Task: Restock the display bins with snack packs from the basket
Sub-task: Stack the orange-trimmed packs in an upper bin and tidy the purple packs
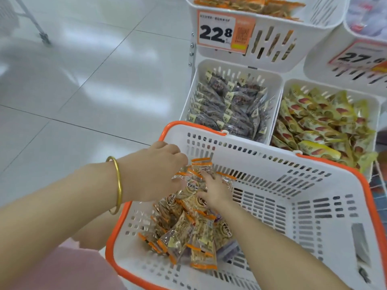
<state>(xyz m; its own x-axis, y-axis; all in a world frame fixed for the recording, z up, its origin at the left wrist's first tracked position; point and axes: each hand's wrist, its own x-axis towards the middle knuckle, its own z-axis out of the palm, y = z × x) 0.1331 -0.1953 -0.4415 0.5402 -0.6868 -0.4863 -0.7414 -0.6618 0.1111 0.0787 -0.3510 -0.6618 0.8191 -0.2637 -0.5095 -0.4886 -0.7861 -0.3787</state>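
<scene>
- Gathering a bunch to move many at once, the left hand [155,174] gripped several snack packs [194,182] at ten o'clock in the basket [184,123], its fingers curled round them.
- The right hand [215,192] lay on that bunch, seemingly steadying it; I could not tell whether its fingers pinched.
- A loose pile [188,237] sat at seven o'clock, and the matching display bin [307,38] stood at one o'clock.

There is one white slotted plastic basket with an orange rim [335,166], and the heap of clear orange-edged snack packs [201,237] in it runs past a dozen, too overlapped for an exact count. Four white slotted plastic display bins [272,80] show, carrying two orange-bordered price tags [225,31]. Two hands are in view, the left hand [159,170] and the right hand [213,191], along with one gold bangle [117,185].
</scene>
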